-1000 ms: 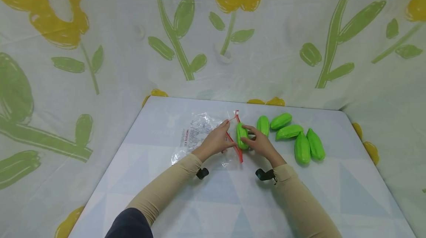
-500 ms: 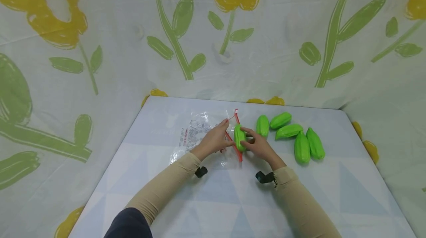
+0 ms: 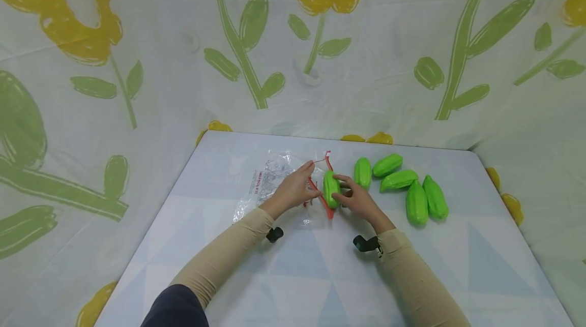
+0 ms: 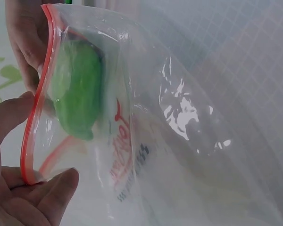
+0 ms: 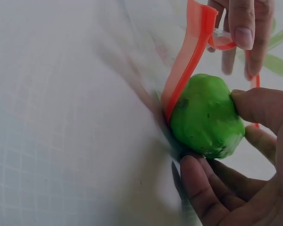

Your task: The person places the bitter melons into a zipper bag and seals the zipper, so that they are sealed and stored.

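Note:
A clear zip bag with a red zip edge lies on the table, its mouth toward the right. My left hand pinches the red edge and holds the mouth apart. My right hand grips a ribbed green gourd between thumb and fingers, right at that mouth. Through the plastic in the left wrist view, the gourd shows behind the red edge. In the right wrist view, its rounded near end sits between the red strips, and the right fingertips touch it from below.
Several more green gourds lie loose on the table, right of the bag. A flower-printed curtain hangs behind and beside the table. Black wrist cameras sit on both sleeves.
The gourd in my right hand has shifted slightly left and toward me, against the red edge of the bag. My left hand keeps its pinch on the edge.

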